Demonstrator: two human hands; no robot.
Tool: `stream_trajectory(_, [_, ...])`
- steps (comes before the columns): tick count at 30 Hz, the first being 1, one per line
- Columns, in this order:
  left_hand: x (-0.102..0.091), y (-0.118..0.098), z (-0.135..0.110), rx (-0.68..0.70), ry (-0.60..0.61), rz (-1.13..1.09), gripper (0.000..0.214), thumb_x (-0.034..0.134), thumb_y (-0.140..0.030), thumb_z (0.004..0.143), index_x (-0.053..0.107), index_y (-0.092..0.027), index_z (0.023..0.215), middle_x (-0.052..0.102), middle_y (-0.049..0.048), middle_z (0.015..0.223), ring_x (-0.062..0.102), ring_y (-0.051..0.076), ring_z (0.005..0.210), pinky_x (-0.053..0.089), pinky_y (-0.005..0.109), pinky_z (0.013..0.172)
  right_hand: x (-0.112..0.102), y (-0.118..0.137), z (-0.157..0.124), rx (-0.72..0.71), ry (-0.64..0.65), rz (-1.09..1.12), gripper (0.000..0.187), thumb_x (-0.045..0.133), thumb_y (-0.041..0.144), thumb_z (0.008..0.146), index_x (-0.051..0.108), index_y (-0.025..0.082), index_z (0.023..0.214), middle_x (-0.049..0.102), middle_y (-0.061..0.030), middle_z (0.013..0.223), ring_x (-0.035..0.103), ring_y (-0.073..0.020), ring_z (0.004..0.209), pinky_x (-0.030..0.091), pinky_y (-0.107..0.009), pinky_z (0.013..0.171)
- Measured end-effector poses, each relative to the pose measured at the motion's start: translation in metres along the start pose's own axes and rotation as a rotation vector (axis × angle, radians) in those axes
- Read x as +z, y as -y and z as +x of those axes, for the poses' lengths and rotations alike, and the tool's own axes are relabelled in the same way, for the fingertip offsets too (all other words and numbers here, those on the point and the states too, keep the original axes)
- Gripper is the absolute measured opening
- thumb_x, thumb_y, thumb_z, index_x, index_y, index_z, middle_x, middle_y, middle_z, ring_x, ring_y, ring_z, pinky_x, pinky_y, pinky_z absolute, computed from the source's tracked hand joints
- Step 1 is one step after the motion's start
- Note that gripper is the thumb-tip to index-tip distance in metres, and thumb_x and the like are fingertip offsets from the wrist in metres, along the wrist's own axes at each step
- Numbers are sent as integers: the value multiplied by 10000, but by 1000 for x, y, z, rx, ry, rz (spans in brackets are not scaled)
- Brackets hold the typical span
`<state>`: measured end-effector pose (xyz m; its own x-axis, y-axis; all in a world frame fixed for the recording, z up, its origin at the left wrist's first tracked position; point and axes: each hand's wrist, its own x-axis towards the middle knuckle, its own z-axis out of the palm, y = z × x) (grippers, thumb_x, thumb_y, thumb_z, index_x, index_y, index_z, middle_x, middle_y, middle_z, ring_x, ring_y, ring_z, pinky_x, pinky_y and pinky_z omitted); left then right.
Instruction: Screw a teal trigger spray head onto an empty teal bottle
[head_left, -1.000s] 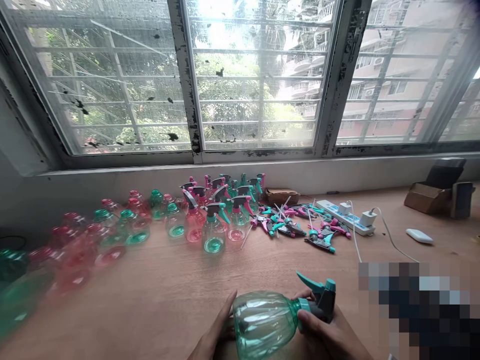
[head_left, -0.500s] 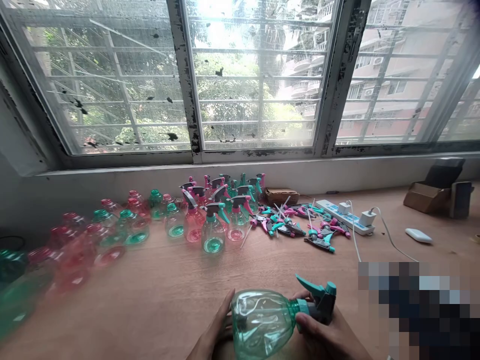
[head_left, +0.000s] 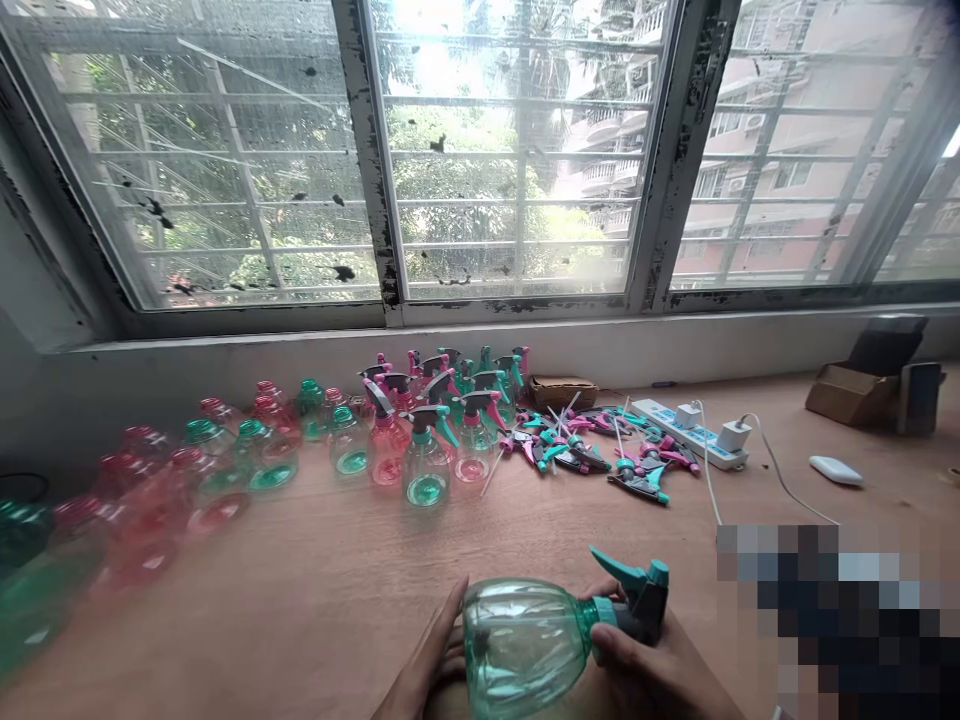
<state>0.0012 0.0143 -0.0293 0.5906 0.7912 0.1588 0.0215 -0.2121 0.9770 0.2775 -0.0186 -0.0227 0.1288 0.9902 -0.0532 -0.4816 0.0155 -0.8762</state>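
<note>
A clear green spray bottle (head_left: 525,640) lies on its side between my hands at the front of the table, its base to the left. My left hand (head_left: 435,650) is wrapped about the base end. With thumb and fingers, my right hand (head_left: 637,650) grips the teal collar at the neck. The black and teal trigger head (head_left: 641,590) sits on the neck, its teal lever pointing up and left. Part of each hand's fingers is hidden behind the bottle.
Headless green and pink bottles (head_left: 217,450) stand at the left. Bottles with trigger heads (head_left: 427,460) stand at the back middle. Beside them lies a pile of loose trigger heads (head_left: 577,440). Further right are a power strip (head_left: 690,435), a white case (head_left: 836,470) and a cardboard box (head_left: 855,395).
The trigger head has shifted very slightly left. Both hands keep their hold on the spray bottle, and the things on the table stand as before.
</note>
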Motion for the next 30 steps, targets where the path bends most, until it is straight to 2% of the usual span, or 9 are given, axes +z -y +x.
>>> stream_trajectory(3, [-2,-1,-1,-30,6,-19,952,730,-513,823,143,-435,1569,469,12,1584,374,325,1488,359,424,1198,3,2,-2,0,-18,-14,407,963,415,552,752,183,811,686,4,624,573,-170,586,398,-283,592])
stream_trajectory(6, [-3,-3,-2,-99,4,-1,1073,721,-634,763,105,-346,1593,354,36,1649,232,355,1542,230,481,1256,4,3,-2,2,-9,-41,413,956,435,546,759,198,821,691,-5,638,569,-185,601,403,-300,607])
stream_trajectory(8, [-3,-2,-3,-109,8,-1,999,696,-609,803,162,-309,1593,353,56,1648,259,345,1534,209,464,1264,3,2,-2,-2,12,-39,411,951,438,551,761,207,832,692,-4,642,563,-184,600,395,-300,607])
stream_trajectory(10, [-3,1,-2,-94,15,-14,920,686,-551,843,195,-317,1586,396,67,1623,333,330,1505,253,442,1249,2,2,-1,-4,21,-41,410,949,437,556,761,208,839,697,-6,650,565,-183,600,392,-299,605])
stream_trajectory(16, [0,12,2,-42,48,-8,971,696,-490,860,42,-422,1575,530,61,1524,517,323,1385,318,487,1209,2,5,-2,-10,-23,-60,416,961,422,547,743,190,814,703,-5,640,600,-192,611,421,-303,615])
stream_trajectory(19, [0,13,1,25,39,-11,972,691,-513,855,30,-452,1566,374,34,1633,430,324,1453,295,471,1219,2,3,-1,4,-12,-41,411,963,411,551,742,185,813,705,-4,631,592,-185,604,412,-301,613])
stream_trajectory(21, [-2,10,0,39,47,-5,940,662,-563,854,74,-426,1574,306,21,1668,335,329,1505,242,471,1241,1,0,-1,15,5,-17,413,964,405,548,751,189,830,718,-9,653,590,-183,609,413,-306,622])
stream_trajectory(25, [-2,2,-1,-97,54,39,906,640,-559,862,154,-326,1590,425,72,1610,347,336,1498,197,485,1260,0,-2,0,8,34,-17,403,961,401,554,762,197,840,727,-8,668,596,-179,607,411,-303,618])
stream_trajectory(30, [3,1,3,-47,28,11,963,684,-525,847,48,-446,1567,527,30,1539,517,320,1388,324,478,1208,1,4,0,-24,9,-70,395,955,428,559,754,195,807,738,-10,619,626,-199,600,426,-308,607])
